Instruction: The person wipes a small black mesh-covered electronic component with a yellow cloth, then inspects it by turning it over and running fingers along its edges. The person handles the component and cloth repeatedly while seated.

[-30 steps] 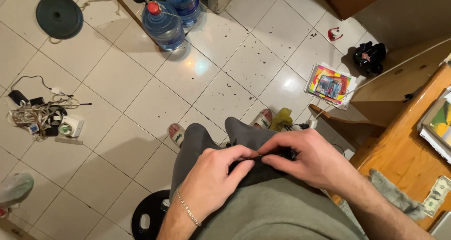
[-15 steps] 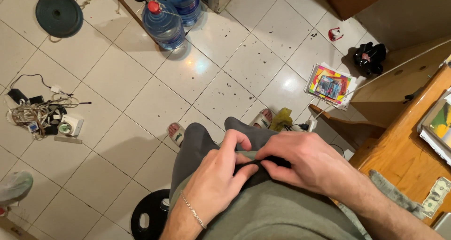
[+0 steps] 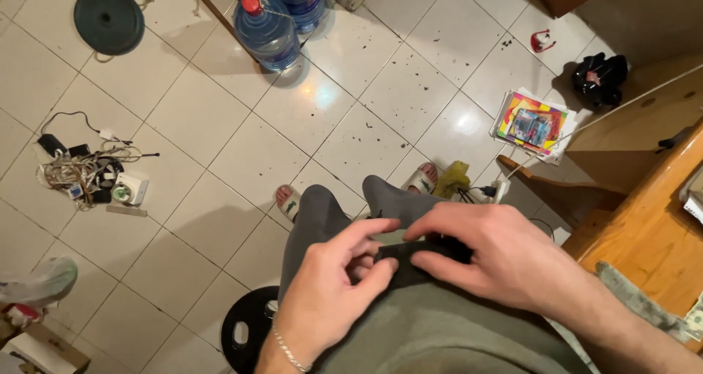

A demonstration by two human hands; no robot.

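Both hands at waist level over the grey trousers [image 3: 322,213]. Right hand [image 3: 505,260] pinches the black strap-like item [image 3: 410,251] from above, fingers narrow around its right end. Left hand [image 3: 333,290] half-curled, thumb and forefinger on the strap's left end. Long axis runs left-right between the hands, slightly nearer the right. Tiled floor [image 3: 220,125] below, water jug [image 3: 267,33] far ahead, wooden surface [image 3: 644,235] right.

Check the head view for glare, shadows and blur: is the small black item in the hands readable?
Head view: lamp glare on the tile floor; soft shadow beside the water bottle; left hand and right hand slightly soft, pinching a black strap-like piece too dark to show detail; the floor past them is sharper.
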